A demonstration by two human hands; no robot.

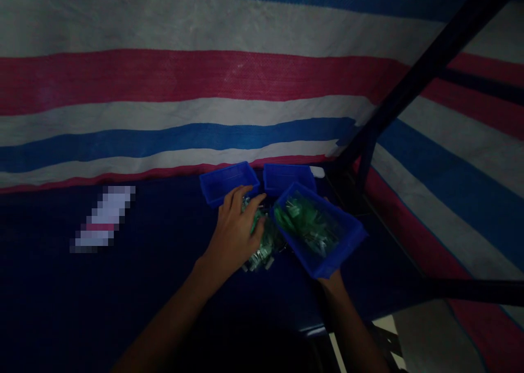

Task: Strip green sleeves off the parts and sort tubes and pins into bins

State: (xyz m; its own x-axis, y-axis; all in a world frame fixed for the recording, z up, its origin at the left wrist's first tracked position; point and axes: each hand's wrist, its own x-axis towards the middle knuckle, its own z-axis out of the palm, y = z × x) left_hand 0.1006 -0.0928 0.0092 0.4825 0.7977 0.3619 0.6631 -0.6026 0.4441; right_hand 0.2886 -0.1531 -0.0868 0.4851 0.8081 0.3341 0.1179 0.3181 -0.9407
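Observation:
My left hand [233, 228] is over a loose pile of small clear and green plastic-looking pieces [262, 247] on the dark blue tabletop. Its fingers are curved and spread apart, with nothing visible in them; whether they touch the pile is hard to see. A blue plastic bin [346, 239], tilted, is held by my right hand [332, 281] from its right side and underneath. Most of that hand is hidden behind the bin. Inside the bin lie similar green and clear shiny pieces [307, 220], too dim to name.
Two more blue bins, a left one [208, 190] and a right one [289, 178], stand behind the pile. A small white object [317, 172] is beside the right one. Striped sheeting [184, 78] hangs behind, and a dark frame bar [403, 97] slants at right. A blurred-out patch [104, 217] lies left.

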